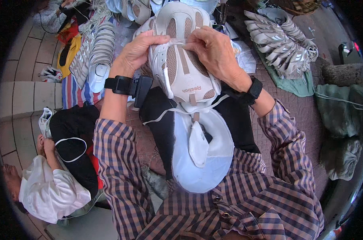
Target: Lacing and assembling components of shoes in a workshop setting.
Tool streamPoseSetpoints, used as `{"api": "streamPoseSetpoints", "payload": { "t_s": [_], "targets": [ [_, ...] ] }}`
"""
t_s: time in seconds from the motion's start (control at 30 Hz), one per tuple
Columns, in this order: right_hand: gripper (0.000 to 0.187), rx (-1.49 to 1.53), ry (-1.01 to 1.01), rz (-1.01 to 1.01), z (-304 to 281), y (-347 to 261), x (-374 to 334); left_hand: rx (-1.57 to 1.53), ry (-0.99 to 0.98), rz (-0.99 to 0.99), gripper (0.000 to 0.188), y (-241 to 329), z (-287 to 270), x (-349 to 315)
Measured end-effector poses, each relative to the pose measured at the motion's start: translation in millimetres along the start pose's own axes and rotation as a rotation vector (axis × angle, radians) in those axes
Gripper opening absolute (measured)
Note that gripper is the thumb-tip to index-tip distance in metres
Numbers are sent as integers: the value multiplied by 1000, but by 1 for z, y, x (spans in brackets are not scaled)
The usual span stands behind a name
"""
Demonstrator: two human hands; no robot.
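A white and tan mesh shoe upper (187, 86), with no sole in view, lies over my knees, toe end away from me. Its pale blue lining (203, 172) and white tongue-like flap (198, 146) spread toward my body. My left hand (139, 52) grips the upper's left edge, the thumb laid along a narrow white strip (176, 41) across it. From the other side my right hand (213, 50) pinches that strip's right end; what lies between the fingertips is too small to make out. A white lace (165, 114) trails loose beneath the upper.
Rows of stacked shoe uppers stand at the far left (101, 56) on striped cloth, and a fan of them (283, 48) lies on green cloth at the right. Dark green sacks (337, 112) sit further right. On the left, a person in a white shirt (49, 188) handles a shoe piece.
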State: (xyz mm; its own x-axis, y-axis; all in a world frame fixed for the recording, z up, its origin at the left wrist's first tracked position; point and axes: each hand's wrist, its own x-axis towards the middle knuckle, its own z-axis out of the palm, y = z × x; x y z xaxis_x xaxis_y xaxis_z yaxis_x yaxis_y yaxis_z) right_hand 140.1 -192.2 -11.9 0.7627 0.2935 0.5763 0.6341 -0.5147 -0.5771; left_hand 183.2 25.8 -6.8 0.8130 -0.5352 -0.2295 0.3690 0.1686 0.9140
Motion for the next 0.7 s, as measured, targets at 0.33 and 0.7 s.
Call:
{"api": "streamPoseSetpoints", "payload": {
  "t_s": [0.33,0.7],
  "targets": [
    [6,86,-68,49,2,-10,-4,133,27,-8,40,4,19,-5],
    [21,43,-4,50,2,6,8,1607,600,568,20,13,83,-31]
  ]
}}
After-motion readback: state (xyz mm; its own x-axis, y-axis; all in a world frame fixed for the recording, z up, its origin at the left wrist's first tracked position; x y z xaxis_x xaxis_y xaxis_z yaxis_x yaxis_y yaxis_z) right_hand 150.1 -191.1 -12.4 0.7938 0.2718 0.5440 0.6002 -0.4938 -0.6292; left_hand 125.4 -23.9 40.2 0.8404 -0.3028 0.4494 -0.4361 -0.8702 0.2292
